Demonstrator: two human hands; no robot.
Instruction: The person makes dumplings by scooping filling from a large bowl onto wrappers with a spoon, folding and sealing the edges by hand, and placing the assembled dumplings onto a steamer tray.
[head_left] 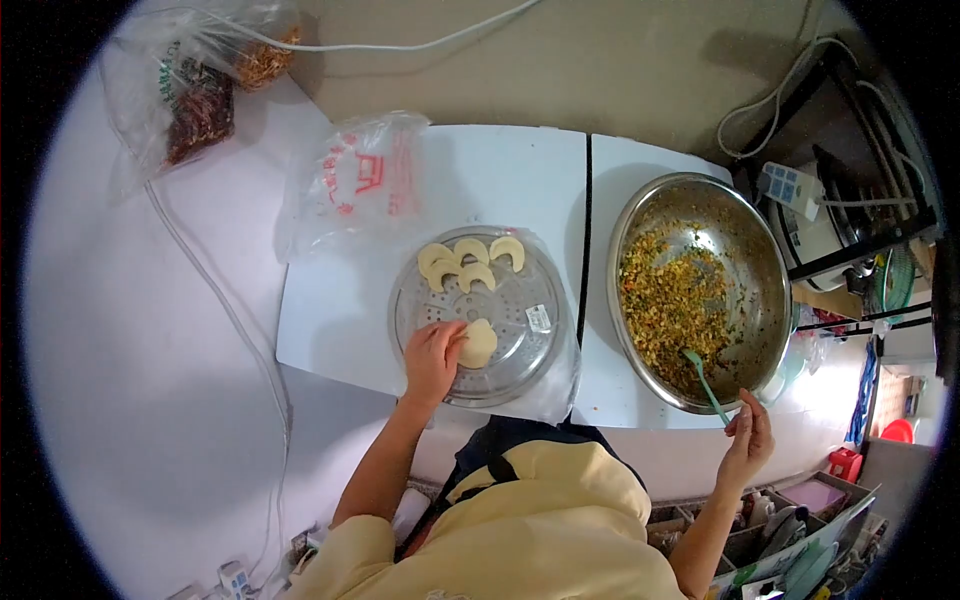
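My left hand [431, 358] pinches the left edge of a pale round dumpling wrapper [479, 346] over the front part of a perforated metal steamer tray [541, 352]. Whether the wrapper rests on the tray, I cannot tell. Several crescent-shaped dumplings [477, 276] lie on the tray's far side. To the right, a large steel bowl [768, 290] contains chopped yellow and green filling [672, 300]. A light green spoon [706, 386] dips into the filling, its head partly buried. At the bowl's near rim, my right hand [748, 442] has its fingers closed at the spoon's handle end.
A clear plastic bag with red print [372, 175] lies behind the tray. Bags of dried food [200, 115] sit at the far left. Right of the bowl stands a black rack [880, 240] with a power strip [792, 190]. A dark seam splits the white tabletop [500, 165].
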